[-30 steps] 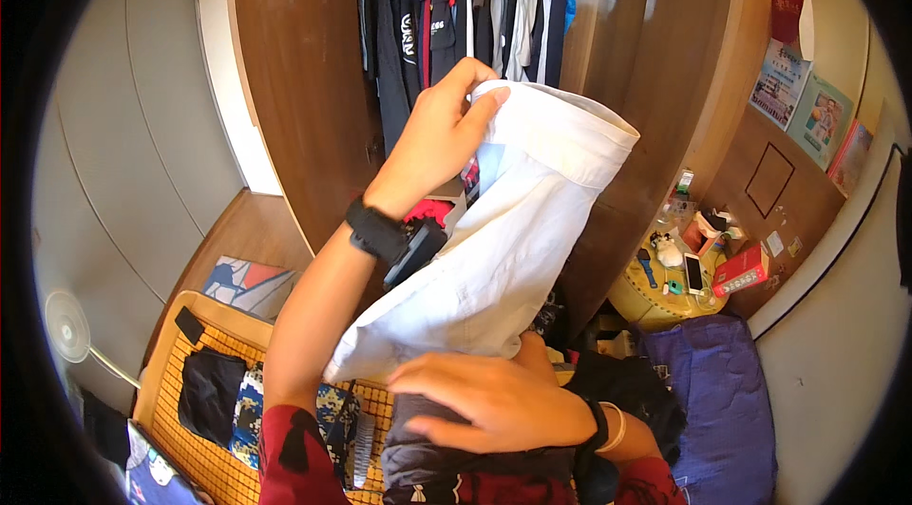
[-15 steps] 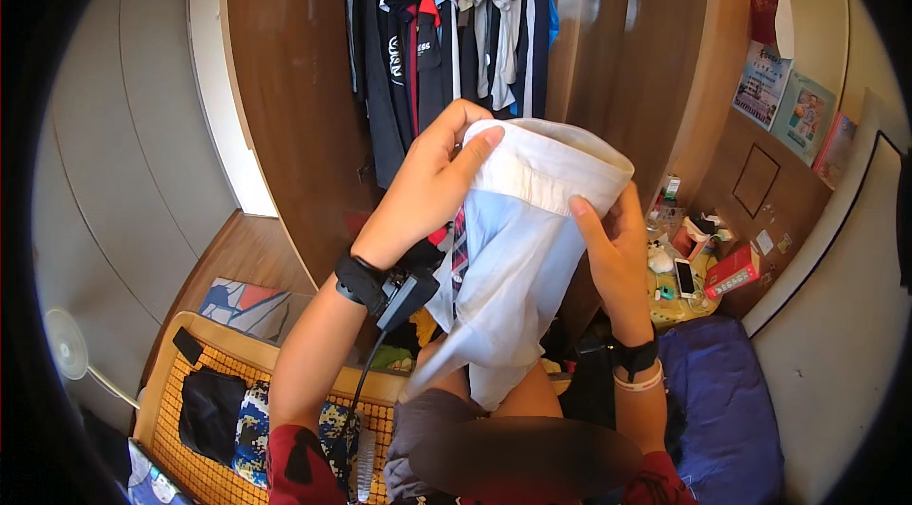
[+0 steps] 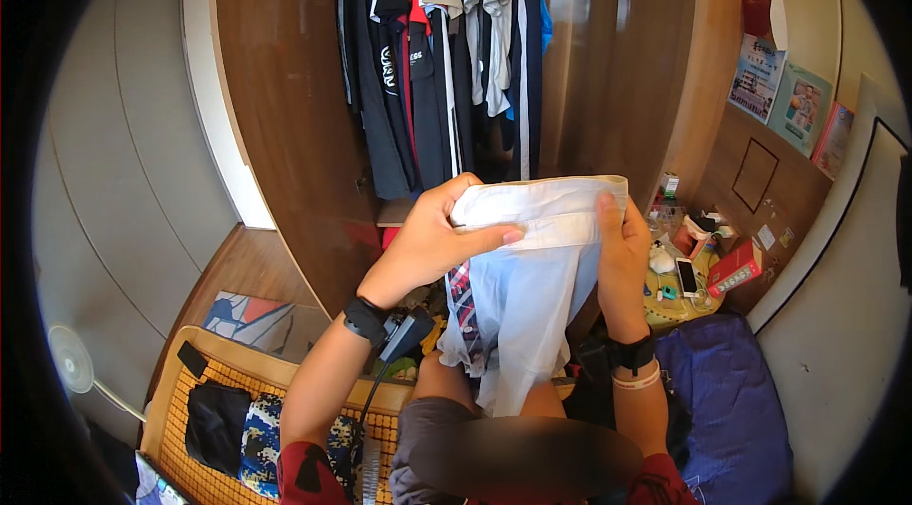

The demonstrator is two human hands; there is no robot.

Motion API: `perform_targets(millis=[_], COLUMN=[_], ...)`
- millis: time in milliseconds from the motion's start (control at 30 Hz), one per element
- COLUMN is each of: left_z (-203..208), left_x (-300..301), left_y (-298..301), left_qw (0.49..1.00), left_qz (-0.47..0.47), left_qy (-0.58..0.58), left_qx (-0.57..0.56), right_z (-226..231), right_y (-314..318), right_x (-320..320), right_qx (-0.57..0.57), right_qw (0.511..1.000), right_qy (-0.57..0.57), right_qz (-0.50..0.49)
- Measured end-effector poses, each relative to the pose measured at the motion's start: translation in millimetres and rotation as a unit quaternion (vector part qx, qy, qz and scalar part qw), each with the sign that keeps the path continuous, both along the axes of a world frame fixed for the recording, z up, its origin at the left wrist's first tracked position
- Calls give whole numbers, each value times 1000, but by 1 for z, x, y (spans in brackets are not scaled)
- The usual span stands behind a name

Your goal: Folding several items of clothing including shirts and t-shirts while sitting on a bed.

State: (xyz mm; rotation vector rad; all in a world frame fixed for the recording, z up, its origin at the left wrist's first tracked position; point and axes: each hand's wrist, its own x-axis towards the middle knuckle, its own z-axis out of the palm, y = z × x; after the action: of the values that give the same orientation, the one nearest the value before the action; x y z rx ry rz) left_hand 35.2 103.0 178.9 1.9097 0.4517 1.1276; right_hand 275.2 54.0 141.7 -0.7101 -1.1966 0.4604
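Note:
A thin white and pale blue garment (image 3: 532,291) hangs in front of me, held up by the wide white band (image 3: 546,203) along its top. Its exact kind is unclear. My left hand (image 3: 427,244) pinches the band's left end, thumb lying across the front. At the right end, my right hand (image 3: 622,253) grips the band between thumb and fingers. Below the left hand, a dark red and navy plaid strip (image 3: 463,301) shows along the garment's edge. The loose cloth falls over my lap in soft folds.
An open wardrobe holds hanging clothes (image 3: 442,58) ahead. Folded camouflage-patterned cloth (image 3: 261,443) and black cloth (image 3: 215,419) lie on a beaded mat (image 3: 180,377) at left. To the right are a navy quilted bundle (image 3: 727,400), a phone (image 3: 686,277) and a red box (image 3: 734,267).
Both hands have lowered the garment. Its band, earlier tilted and gaping at the top, is now drawn flatter and nearly level. My left thumb lies lower across the band.

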Motion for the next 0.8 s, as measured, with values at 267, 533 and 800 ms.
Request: perform_targets(millis=[267,533,800], left_z=[1,-16,-7], left_x=[-12,-28,-10], left_y=[-13,-5,-30], left_qw=[941,920,965], left_qz=[-179,-237,-118], left_qy=[-26,-26,181], left_qx=[-285,-312,-146], right_z=[-6,-13,-25], right_y=[9,10,15], right_x=[6,3,-7], right_qx=[-34,-61,-85], right_qw=[995,984,975], right_qy=[61,105,87], right_qz=[74,128,188])
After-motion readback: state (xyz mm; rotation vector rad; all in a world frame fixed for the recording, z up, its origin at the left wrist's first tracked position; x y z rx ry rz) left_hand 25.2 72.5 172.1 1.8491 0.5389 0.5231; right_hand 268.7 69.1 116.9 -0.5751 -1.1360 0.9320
